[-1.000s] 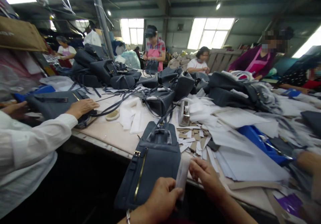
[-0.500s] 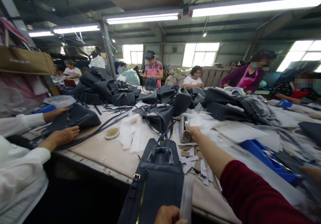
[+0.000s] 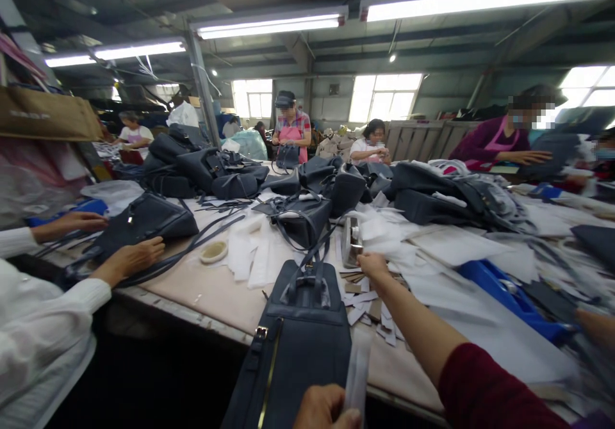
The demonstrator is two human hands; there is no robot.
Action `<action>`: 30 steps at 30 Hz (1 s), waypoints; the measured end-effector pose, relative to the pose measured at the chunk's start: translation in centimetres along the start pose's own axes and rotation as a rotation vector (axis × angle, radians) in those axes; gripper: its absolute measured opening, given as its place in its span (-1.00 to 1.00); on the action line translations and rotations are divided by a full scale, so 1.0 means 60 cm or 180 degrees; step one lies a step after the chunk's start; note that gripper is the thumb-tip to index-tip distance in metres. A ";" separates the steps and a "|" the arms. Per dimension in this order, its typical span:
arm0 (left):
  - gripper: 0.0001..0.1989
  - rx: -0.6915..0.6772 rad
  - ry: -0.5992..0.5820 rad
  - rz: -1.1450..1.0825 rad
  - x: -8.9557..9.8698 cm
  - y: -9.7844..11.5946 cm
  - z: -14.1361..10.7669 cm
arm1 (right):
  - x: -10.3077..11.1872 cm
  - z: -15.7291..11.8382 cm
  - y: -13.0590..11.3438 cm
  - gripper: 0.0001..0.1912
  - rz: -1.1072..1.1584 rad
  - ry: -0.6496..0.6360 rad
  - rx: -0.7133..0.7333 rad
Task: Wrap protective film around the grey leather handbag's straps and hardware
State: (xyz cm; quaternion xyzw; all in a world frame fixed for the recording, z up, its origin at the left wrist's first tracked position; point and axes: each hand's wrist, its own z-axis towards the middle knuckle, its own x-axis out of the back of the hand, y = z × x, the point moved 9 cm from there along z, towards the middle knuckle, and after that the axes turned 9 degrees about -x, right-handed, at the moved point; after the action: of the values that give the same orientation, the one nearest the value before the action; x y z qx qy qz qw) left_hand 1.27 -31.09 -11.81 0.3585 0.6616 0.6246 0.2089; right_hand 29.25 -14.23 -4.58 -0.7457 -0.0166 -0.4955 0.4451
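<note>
My left hand (image 3: 323,410) is closed at the bottom middle, gripping a folded white packing sheet (image 3: 357,368) upright between thumb and fingers. Beneath it a dark navy backpack (image 3: 307,346) lies over the table's front edge, its brass zipper and side buckle facing up and its straps toward the far side. My right hand (image 3: 373,266), at the end of a dark red sleeve, is pinched at the near edge of a metal tape dispenser (image 3: 352,242). Whatever sits between those fingertips is too small to make out.
Loose card strips (image 3: 372,307) lie beside the backpack. A tape roll (image 3: 214,251) and white sheets (image 3: 250,259) are to the left. Navy bags (image 3: 305,214) are heaped behind; a blue tray (image 3: 509,301) is right. At left, a co-worker's hands (image 3: 129,259) are at another bag.
My right hand has drawn slightly down and toward me from the tape dispenser. The co-worker at left has shifted one hand off the bag. My left hand still grips the sheet.
</note>
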 end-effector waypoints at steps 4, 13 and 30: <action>-0.78 0.0010 0.0233 0.0459 0.007 0.049 -0.019 | 0.016 0.022 -0.014 -0.77 -0.0540 -0.0197 -0.0001; -0.73 -0.0100 0.0346 0.0856 0.008 0.082 -0.032 | 0.066 -0.187 0.023 -0.67 -0.0278 -0.0694 0.0650; -0.35 -0.1335 0.0599 0.2118 -0.009 0.123 -0.046 | 0.006 -0.432 0.127 -0.61 0.0243 -0.1605 0.0231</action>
State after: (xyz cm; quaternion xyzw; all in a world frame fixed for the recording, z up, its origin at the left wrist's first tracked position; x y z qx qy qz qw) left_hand 1.23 -33.63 -4.31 0.4440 0.3838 0.8097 0.0025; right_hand 14.19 -36.63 -6.34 -0.8294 -0.1166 -0.2758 0.4717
